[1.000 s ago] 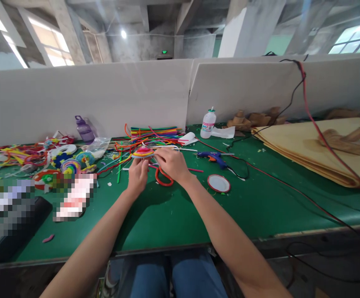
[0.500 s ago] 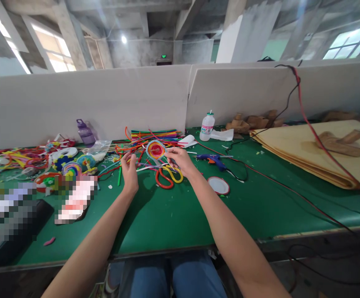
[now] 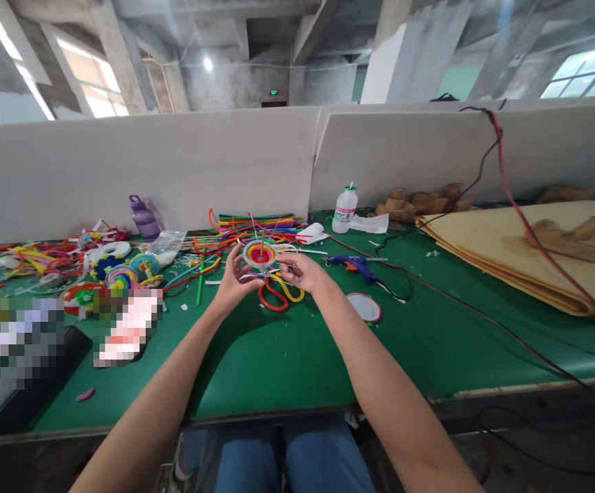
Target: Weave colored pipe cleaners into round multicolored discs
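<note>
- The left hand [image 3: 235, 277] was cupped round the near-left edge of a coiled pipe-cleaner disc [image 3: 259, 254], fingers curled but not fully closed, holding it up off the green table [image 3: 287, 356] with its face tipped toward the camera.
- The right hand [image 3: 305, 274] sat just right of the disc, fingers pinched in near its rim. Couldn't tell if it was gripping the disc itself or a loose strand, too small and blurry there.
- A thin stick [image 3: 262, 241] poked up out of the disc's centre. My guess was that squeezing the rim unevenly could've popped the spiral's rings apart, since it looked like it only held by being wound tight.
- Directly below both hands lay red and yellow loops [image 3: 279, 293] on the table. If the disc dipped, a stray end could easily have snagged on those.
- Just beyond the fingertips was a heap of loose pipe cleaners [image 3: 256, 222], so a dropped piece would've vanished into that mess.
- Off to the right of the right hand sat a blue glue gun [image 3: 351, 261] with its cord trailing, and a round lid [image 3: 365, 307] nearer the wrist. An elbow swing could've dragged the cord or knocked the gun, and a hot nozzle isn't fun.
- A white bottle [image 3: 344, 207] stood farther back to the right, well apart, probably safe.
</note>
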Motion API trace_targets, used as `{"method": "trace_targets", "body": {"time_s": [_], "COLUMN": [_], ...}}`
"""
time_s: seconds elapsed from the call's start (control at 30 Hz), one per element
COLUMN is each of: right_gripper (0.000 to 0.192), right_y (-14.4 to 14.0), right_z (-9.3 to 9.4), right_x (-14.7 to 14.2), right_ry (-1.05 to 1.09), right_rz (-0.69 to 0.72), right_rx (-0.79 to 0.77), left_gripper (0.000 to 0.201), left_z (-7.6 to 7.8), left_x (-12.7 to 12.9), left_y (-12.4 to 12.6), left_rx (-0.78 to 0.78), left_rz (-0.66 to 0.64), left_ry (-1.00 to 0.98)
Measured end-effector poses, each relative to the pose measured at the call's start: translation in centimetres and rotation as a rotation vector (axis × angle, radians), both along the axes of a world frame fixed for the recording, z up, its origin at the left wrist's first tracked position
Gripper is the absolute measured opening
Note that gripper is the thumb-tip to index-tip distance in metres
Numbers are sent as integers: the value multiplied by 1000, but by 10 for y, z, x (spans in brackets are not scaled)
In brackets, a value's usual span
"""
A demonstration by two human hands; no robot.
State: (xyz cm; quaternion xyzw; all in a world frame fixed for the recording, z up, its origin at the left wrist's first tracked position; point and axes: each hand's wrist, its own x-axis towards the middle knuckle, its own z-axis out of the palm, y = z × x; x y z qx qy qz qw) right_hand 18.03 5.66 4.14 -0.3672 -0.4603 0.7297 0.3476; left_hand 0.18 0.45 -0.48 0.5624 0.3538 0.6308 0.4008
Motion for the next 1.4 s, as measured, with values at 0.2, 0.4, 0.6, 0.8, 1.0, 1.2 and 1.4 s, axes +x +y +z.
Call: {"method": "trace_targets", "body": {"time_s": [0.2,0.4,0.6,0.8,1.0,1.2,1.4], "right_gripper": [16,17,16,16,22,15,13], "right_y": [-4,-8,-13,-14,-19,-18,-14], "right_z": [-3,-7,-12,-17,-21,-15,-3], "right_x": [-5,-9,-19,-22,-19,-20,-15], "right_ry": [-45,-151,-185,-392,-836,-621,-196], "right_rz": [1,-46,-133,-213,-289,-340,-79], "right_rx": [165,353,485,1006,1454,1184,423], "left_gripper": [50,39,27,7,3,18,48], "left_z": [2,4,5,15,19,19,4], "left_x": [6,10,8,3,-3,-5,-14], "left_y": [-6,-6,-6,-9,-6,-7,6], "left_rx": [-214,-114,-153,-379,-562,-363,-91], "left_rz": [-156,85,145,106,88,8,386], "left_ry": [-86,-62,-151,-314,-488,-511,-165]}}
